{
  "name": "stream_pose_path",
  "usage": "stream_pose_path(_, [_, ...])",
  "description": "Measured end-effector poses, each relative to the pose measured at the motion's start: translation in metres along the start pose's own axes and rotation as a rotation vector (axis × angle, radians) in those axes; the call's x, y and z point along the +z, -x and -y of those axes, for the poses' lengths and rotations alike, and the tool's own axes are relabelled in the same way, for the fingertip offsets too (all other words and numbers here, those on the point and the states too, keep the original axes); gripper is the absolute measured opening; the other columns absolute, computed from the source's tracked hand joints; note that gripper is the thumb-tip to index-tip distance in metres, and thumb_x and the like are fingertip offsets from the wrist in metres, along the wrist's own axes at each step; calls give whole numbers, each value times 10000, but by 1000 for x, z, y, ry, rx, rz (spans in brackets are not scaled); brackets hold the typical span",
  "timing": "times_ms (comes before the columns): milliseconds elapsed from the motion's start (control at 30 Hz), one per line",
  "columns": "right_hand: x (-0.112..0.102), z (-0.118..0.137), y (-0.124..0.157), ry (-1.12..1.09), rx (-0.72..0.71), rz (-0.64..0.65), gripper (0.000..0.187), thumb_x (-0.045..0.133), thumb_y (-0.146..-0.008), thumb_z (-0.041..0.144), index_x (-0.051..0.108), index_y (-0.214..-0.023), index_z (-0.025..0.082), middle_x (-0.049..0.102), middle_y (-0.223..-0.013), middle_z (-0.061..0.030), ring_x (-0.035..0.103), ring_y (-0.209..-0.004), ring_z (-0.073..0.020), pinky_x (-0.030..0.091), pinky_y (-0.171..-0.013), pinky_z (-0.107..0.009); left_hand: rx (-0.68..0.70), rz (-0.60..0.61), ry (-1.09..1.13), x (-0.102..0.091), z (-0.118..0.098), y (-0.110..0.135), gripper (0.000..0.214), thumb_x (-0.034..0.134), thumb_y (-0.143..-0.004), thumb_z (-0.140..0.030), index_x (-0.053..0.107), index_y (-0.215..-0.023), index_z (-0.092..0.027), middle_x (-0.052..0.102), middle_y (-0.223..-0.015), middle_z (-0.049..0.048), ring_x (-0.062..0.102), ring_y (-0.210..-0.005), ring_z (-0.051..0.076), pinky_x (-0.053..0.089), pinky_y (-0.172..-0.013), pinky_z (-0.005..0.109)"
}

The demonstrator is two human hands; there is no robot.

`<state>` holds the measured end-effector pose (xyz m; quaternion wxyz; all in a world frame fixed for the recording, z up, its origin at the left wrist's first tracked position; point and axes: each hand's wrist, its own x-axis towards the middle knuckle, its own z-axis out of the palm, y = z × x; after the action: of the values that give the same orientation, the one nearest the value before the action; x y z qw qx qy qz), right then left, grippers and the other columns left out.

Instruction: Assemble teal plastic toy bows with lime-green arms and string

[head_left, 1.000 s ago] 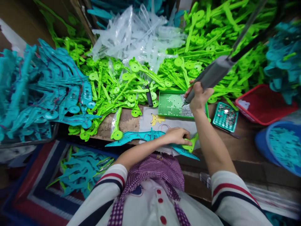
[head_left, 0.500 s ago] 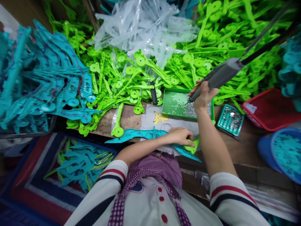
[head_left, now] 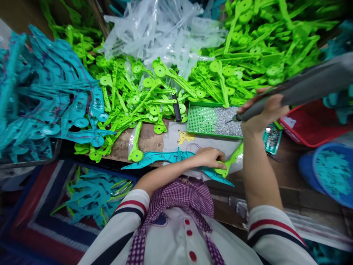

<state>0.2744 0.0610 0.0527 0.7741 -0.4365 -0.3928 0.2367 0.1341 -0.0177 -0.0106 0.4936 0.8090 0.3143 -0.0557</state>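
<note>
My left hand presses down on a teal plastic sword-shaped piece that lies along the front of the wooden bench, its fingers curled over a green piece laid across it. My right hand is closed around a grey electric screwdriver hanging from a cable. The driver's tip hovers over the right end of a green perforated tray that holds a heap of small silver screws.
Heaps of green plastic parts, teal parts and clear bagged parts ring the bench. A red basket and a blue tub of teal pieces stand at right. A small teal tray lies by my wrist. Teal pieces lie on the floor mat.
My right hand with the screwdriver has swung right and tilted flatter, its tip now over the screw heap. My left hand has stayed on the teal piece.
</note>
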Motion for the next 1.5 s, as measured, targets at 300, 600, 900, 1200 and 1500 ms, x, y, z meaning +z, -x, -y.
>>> stream_pose_path(300, [-95, 50, 69, 137, 30, -36, 630, 624, -611, 846, 585, -724, 228, 477, -397, 58, 415, -292, -134, 325, -297, -235, -27, -7, 18, -2, -3, -1, 292, 732, -812, -515, 718, -964, -266, 729, -988, -4, 639, -916, 188, 389, -723, 298])
stream_pose_path(600, [-96, 43, 80, 75, 38, -20, 624, 643, -614, 817, 640, -733, 205, 502, -403, 38, 465, -295, -150, 351, -280, -241, -52, -22, 35, -1, -4, -1, 269, 747, -805, -481, 745, -950, -255, 715, -879, -8, 615, -810, 154, 363, -678, 289])
stream_pose_path(900, [-94, 36, 83, 47, 74, 43, 555, 686, -616, 753, 599, -742, 220, 505, -415, 55, 439, -303, -123, 355, -306, -217, -54, -22, 29, -3, -5, -1, 265, 756, -806, -457, 760, -960, -241, 710, -839, -5, 607, -788, 141, 364, -682, 285])
stream_pose_path(1200, [-95, 35, 86, 33, 17, 28, 545, 682, -640, 750, 545, -665, 223, 479, -411, 57, 430, -293, -129, 361, -288, -234, -41, -24, 31, -1, -3, -1, 266, 729, -827, -460, 760, -979, -244, 721, -885, 0, 626, -841, 150, 395, -725, 278])
stream_pose_path(1500, [-96, 40, 89, 108, 84, -19, 627, 712, -557, 798, 600, -788, 226, 501, -399, 47, 457, -311, -147, 363, -316, -235, -1, -43, 39, 3, -1, 1, 266, 709, -833, -475, 740, -972, -250, 726, -926, -9, 616, -842, 152, 385, -711, 284])
